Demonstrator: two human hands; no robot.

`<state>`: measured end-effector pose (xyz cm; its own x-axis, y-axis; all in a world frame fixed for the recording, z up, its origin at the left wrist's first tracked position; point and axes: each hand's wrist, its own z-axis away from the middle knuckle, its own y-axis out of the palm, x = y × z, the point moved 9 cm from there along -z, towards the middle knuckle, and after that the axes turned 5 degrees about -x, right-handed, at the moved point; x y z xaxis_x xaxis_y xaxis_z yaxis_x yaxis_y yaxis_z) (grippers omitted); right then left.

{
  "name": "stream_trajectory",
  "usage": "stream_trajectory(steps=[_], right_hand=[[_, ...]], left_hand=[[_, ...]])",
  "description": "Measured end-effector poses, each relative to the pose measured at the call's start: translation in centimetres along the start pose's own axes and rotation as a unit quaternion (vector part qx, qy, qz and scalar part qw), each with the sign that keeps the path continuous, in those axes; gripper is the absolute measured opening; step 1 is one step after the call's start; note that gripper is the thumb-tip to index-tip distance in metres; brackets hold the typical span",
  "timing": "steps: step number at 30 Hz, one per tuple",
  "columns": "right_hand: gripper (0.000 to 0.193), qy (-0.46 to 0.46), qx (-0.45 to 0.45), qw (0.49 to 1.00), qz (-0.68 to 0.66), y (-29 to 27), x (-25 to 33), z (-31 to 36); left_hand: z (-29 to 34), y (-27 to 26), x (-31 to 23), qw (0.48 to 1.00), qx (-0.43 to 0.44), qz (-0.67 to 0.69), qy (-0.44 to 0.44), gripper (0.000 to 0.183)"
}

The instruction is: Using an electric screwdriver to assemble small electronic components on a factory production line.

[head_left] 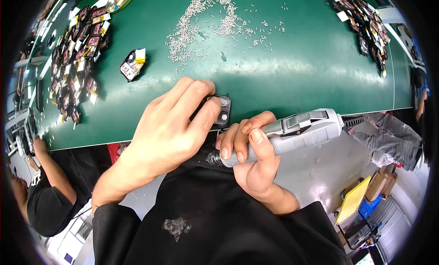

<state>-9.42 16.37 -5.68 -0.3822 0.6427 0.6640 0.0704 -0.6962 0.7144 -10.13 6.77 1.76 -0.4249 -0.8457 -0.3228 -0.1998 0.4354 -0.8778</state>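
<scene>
My left hand (169, 121) is closed over a small black plastic casing (223, 111) at the near edge of the green table. Its fingers hide much of the casing; the right end shows, with rounded corners and small round details inside. My right hand (256, 150) grips a grey electric screwdriver (302, 132) with a long lever on top. The tool lies nearly level, its dark tip pointing left, below the casing and apart from it. Past my left hand sits a single small black device (133, 65) with a white and yellow tab.
Loose small screws (185, 38) are scattered across the far middle of the green table (302, 63). Many similar devices crowd the left (77, 59) and far right (363, 27). A round dish (120, 0) stands far left. Another person's arm (55, 173) is at left.
</scene>
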Motion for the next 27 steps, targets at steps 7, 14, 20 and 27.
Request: stream_trajectory(steps=[7,14,20,27], right_hand=[[0.007,0.005,-0.004,0.999,-0.049,-0.2,0.2,-0.4],[0.013,0.045,-0.003,0.998,0.052,-0.3,-0.1,0.3],[0.009,0.022,-0.028,0.999,-0.002,-0.8,-0.2,0.4],[0.012,0.049,0.04,0.998,0.026,0.0,0.9,0.1]], left_hand=[[0.4,0.2,-1.5,0.993,-0.053,-0.007,0.108,0.025],[0.6,0.3,-1.9,0.993,-0.067,-0.001,0.096,0.021],[0.9,0.4,-1.8,0.994,-0.066,0.019,0.083,0.021],[1.8,0.6,-1.4,0.995,-0.059,0.022,0.077,0.03]])
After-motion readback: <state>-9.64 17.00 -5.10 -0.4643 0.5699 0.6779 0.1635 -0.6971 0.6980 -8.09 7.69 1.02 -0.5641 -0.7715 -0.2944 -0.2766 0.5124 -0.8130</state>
